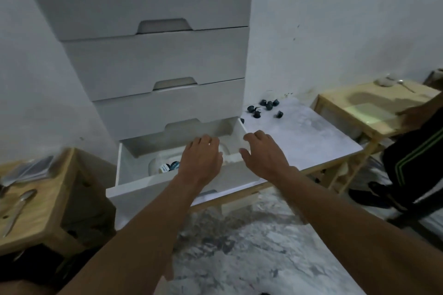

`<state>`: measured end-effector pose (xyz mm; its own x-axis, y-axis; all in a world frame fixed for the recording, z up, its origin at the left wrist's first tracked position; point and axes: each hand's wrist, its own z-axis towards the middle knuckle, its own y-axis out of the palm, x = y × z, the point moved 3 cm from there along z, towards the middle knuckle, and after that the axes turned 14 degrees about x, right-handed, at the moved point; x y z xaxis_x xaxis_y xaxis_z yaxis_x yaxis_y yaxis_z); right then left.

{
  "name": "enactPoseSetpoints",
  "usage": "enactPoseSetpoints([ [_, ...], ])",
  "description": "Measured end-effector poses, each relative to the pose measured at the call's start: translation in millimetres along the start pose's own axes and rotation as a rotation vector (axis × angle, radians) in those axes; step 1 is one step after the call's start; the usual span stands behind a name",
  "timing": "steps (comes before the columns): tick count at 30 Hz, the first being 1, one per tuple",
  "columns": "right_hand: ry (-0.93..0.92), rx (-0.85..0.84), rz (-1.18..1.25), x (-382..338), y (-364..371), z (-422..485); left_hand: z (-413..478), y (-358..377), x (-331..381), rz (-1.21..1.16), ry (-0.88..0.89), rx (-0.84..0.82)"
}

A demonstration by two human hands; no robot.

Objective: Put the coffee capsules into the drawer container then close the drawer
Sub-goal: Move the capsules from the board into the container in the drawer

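The fingers [206,142] of the left hand [201,159] are loosely spread, tips bent a little downward, holding nothing. They hover over the inside of the open bottom drawer [134,185]. The right hand [262,154] is just beside it, fingers half-curled and apart, thumb out, also empty. It sits above the drawer's right wall, and whether it touches the wall cannot be told. Under the left hand, a rounded white container [153,165] lies in the drawer with a few coffee capsules [169,166] inside it. The drawer belongs to a tall white chest [155,60]. To the right stands a white table [302,139]. Near its back edge is a scatter of dark capsules [265,108] – well apart from both hands. Further right, a second person [414,163] in dark striped clothing stands by a wooden table [374,115].
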<state>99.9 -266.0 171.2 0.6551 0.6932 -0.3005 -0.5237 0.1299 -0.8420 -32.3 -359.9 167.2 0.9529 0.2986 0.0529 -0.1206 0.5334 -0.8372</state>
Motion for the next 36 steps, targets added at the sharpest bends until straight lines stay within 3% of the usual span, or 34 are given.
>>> enactPoseSetpoints([
  [10,0.072,0.015,-0.023,119,-35,7,54,38,111,-0.05,0.1,-0.024],
  [20,0.086,-0.059,-0.053,272,-62,48,114,107,230,-0.049,0.031,-0.06],
  [27,0.067,-0.074,-0.012,318,-50,84,149,130,253,-0.011,0.001,-0.063],
  [36,0.035,-0.14,0.03,334,3,145,204,183,232,0.012,-0.053,-0.126],
])
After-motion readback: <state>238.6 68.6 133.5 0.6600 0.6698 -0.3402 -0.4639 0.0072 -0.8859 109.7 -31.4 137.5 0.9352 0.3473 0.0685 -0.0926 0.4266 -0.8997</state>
